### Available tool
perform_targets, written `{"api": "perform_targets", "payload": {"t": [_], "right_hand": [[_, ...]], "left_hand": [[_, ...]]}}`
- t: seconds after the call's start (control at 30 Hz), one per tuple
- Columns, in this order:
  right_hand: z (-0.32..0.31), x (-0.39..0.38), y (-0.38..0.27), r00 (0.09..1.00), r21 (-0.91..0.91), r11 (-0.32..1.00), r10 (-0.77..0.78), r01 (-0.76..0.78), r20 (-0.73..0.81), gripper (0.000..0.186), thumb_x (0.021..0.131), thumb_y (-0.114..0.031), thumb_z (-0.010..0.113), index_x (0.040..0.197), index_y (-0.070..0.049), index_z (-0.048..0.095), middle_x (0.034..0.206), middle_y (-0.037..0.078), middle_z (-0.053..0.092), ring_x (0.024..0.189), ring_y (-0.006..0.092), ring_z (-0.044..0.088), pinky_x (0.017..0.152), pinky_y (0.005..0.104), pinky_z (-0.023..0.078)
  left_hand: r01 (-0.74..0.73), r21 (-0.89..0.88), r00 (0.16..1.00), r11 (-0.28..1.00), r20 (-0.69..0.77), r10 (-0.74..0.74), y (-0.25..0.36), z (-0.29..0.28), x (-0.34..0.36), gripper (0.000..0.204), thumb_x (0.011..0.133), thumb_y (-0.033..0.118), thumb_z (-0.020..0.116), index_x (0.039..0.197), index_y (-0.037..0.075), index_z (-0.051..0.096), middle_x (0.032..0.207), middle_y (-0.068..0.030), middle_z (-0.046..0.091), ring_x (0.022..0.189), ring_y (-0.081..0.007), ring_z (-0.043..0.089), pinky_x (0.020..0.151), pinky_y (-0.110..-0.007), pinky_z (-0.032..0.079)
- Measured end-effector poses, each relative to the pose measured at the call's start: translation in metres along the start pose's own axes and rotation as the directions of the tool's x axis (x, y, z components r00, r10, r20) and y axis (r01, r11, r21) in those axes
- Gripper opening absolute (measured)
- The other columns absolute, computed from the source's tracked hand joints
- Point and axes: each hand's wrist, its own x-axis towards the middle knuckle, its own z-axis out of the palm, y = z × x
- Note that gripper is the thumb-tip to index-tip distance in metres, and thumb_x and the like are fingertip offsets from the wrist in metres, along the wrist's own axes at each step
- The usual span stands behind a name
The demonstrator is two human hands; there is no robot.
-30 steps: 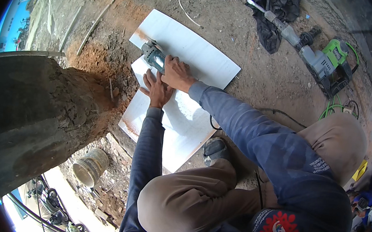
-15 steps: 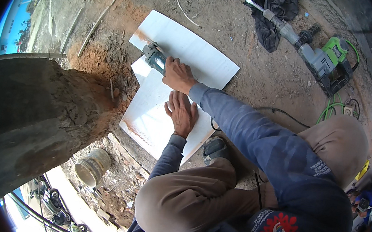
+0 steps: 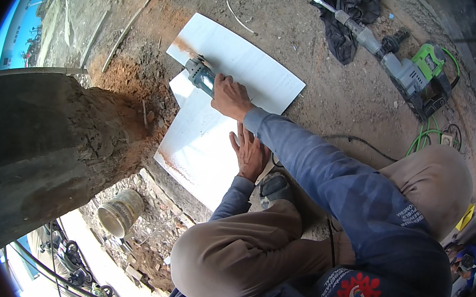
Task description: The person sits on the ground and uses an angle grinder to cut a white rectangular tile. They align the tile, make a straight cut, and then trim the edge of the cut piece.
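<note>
Right hand [image 3: 231,96]: fingers wrapped around body of grey-green handheld angle grinder [image 3: 200,75]; fingertips hidden under tool. Grinder head resting at near edge of upper white rectangular tile [image 3: 248,61], beside rust-coloured dust streak; disc not discernible. Left hand [image 3: 249,151]: fingers spread, palm flat on right edge of lower white rectangular tile [image 3: 197,144], thumb side hard to make out. The 2 tiles overlapping on dusty earth floor [image 3: 326,94]; lower tile's far corner tucked beneath upper. Left forearm partly hidden behind tan-trousered knee [image 3: 225,258]. Grey demolition hammer with green casing [image 3: 405,71] lying well apart, its bit on dark cloth [image 3: 342,8]. Pale plastic bucket [image 3: 119,212] below ledge, contents unclear.
</note>
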Motion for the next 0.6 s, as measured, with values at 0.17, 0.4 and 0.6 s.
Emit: {"api": "perform_targets", "payload": {"t": [0.17,0.4,0.6], "right_hand": [[-0.002,-0.006,0.001,1.0,0.002,1.0,0.01,-0.01,0.008,0.051,0.09,-0.015,0.07,0.13,0.013,0.052,0.117,0.033,0.067,0.1,0.0425,0.076,0.088,0.0461,0.063],[-0.006,-0.013,0.002,0.999,-0.013,1.0,0.022,-0.022,0.025,0.053,0.09,-0.016,0.07,0.131,0.012,0.052,0.117,0.032,0.067,0.101,0.0427,0.076,0.09,0.0469,0.063],[-0.007,-0.017,0.005,1.0,-0.008,1.0,0.018,-0.018,0.026,0.054,0.09,-0.017,0.071,0.131,0.011,0.051,0.118,0.032,0.067,0.1,0.0428,0.076,0.088,0.0477,0.063]], "left_hand": [[0.036,0.043,0.998,0.998,-0.053,-0.034,0.006,0.001,0.002,0.056,0.092,0.032,0.066,0.14,0.003,0.065,0.166,-0.0274,0.037,0.164,-0.0432,0.018,0.129,-0.064,0.004],[0.067,-0.028,0.988,0.997,-0.14,-0.07,0.006,-0.007,0.01,0.058,0.089,0.022,0.068,0.144,0.003,0.061,0.157,-0.0218,0.048,0.15,-0.0411,0.038,0.122,-0.056,0.024],[0.127,-0.141,0.968,0.982,-0.2,-0.154,0.009,-0.001,0.009,0.066,0.087,0.016,0.069,0.147,-0.004,0.051,0.151,-0.0242,0.05,0.145,-0.0428,0.042,0.121,-0.053,0.026]]}}
